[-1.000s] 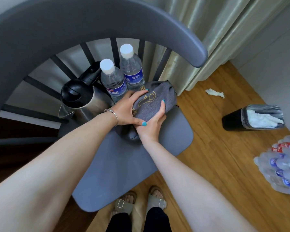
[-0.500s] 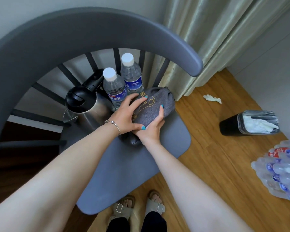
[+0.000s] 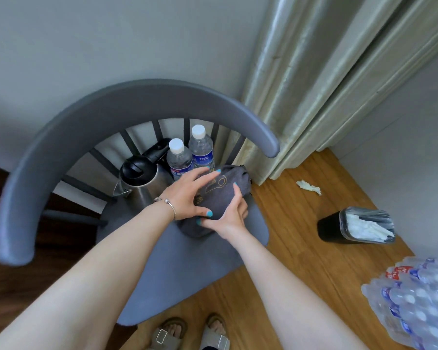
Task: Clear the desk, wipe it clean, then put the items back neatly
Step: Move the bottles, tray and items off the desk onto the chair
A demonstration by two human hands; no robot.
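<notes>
Pouch: grey fabric pouch with a gold outline drawing on top, lying on the chair seat near its back right corner, held between both of your hands.
Left hand: your left hand lies over the pouch's left side, fingers spread and bent across the top, thumb pressed to its near edge; a thin bracelet circles the wrist.
Right hand: your right hand cups the pouch's near right side, fingers curled up against the fabric.
Bottles: two clear water bottles with white caps and blue labels stand upright at the back of the seat, just behind the pouch.
Kettle: a steel kettle with a black lid stands at the seat's back left, just beside the bottles.
Chair: grey, with a curved backrest on dark spindles.
Floor: wood; a crumpled tissue, a black bin holding white paper, and a wrapped pack of bottles at the right.
Feet: your sandals show at the seat's front edge.
</notes>
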